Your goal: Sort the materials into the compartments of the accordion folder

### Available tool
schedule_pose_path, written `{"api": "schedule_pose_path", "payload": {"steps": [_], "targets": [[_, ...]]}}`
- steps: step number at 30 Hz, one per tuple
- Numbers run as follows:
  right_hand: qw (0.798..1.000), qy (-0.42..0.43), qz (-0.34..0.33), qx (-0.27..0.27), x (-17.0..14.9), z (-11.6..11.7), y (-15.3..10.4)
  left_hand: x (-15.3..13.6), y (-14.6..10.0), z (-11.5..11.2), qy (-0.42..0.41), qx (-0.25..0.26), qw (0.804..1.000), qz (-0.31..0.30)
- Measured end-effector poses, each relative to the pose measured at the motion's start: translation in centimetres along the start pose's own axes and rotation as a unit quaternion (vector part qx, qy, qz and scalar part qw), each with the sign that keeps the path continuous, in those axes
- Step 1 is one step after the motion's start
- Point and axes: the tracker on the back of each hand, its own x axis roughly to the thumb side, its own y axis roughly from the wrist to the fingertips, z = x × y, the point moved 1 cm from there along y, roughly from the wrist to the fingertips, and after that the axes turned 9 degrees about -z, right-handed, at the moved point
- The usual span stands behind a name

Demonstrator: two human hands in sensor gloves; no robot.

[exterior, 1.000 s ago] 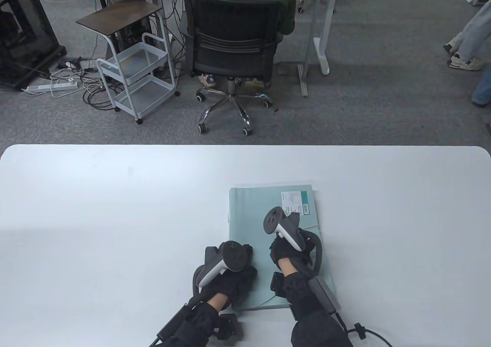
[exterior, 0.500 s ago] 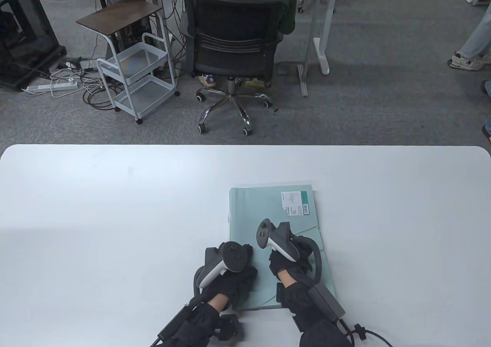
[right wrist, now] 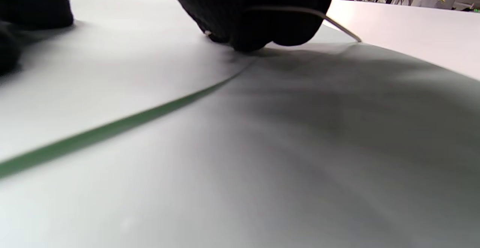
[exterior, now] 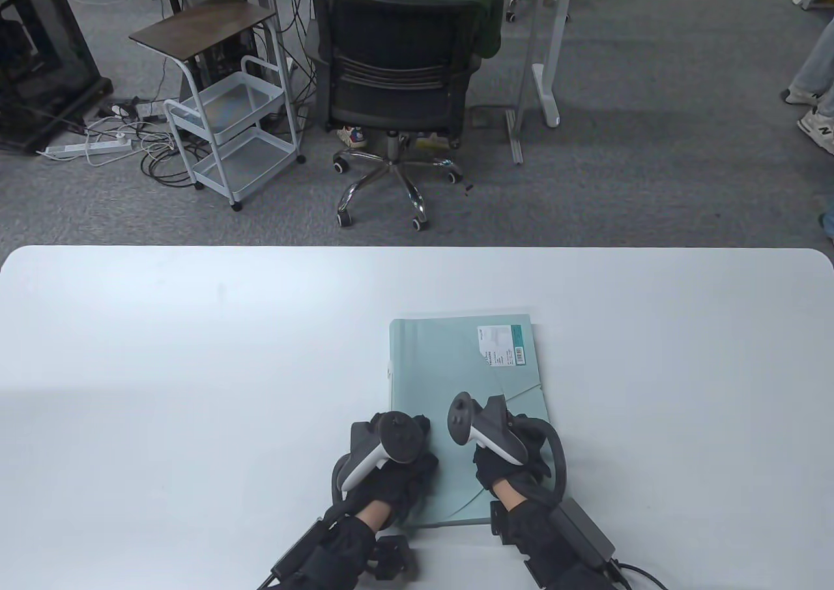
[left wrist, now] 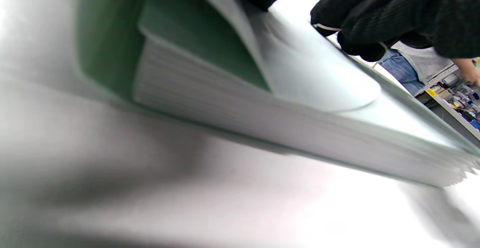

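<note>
Lying flat on the table (exterior: 195,355), near its front edge: one pale green folder (exterior: 456,362), flap shut, label (exterior: 500,345) at the far right corner.

Your left hand (exterior: 391,479) sits at the folder's near left corner. The left wrist view shows the cover lifted a little there, pleated pockets stacked beneath. Whether its fingers pinch the cover, you cannot tell; the tracker hides them.

Your right hand (exterior: 508,466) rests on top of the folder, near its right edge. In the right wrist view its fingertips (right wrist: 258,23) press down at the flap's seam, gripping nothing that shows.

Materials to sort: none in view.

Progress, as judged: opening stage only. Flap not yet turned back, no pocket filled. Opening the folder and all the sorting remain.
</note>
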Motion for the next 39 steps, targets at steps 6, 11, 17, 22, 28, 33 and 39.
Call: {"api": "schedule_pose_path", "payload": {"steps": [6, 11, 17, 22, 28, 33, 39], "targets": [[1.000, 0.013, 0.006, 0.006, -0.9, 0.0, -0.4, 0.0, 0.0, -0.1, 0.000, 0.002, 1.000, -0.001], [1.000, 0.013, 0.015, 0.001, -1.4, -0.1, -0.6, 0.0, 0.0, -0.1, 0.000, 0.002, 1.000, -0.002], [0.999, 0.026, 0.027, 0.001, -2.1, -0.1, -0.4, -0.1, 0.0, -0.2, -0.005, 0.001, 1.000, -0.004], [0.999, 0.034, 0.037, -0.001, -2.5, 0.0, -0.4, -0.1, 0.0, -0.2, -0.009, 0.001, 1.000, -0.005], [0.998, 0.034, 0.047, -0.007, -2.6, -0.2, -0.4, -0.2, 0.0, -0.2, -0.014, 0.000, 1.000, -0.006], [0.998, 0.033, 0.059, -0.015, -3.0, -0.3, -0.4, -0.3, 0.0, -0.1, -0.016, -0.001, 1.000, -0.007], [0.996, 0.032, 0.075, -0.026, -3.3, -0.4, -0.2, -0.4, 0.1, -0.2, -0.018, -0.001, 1.000, -0.007]]}}
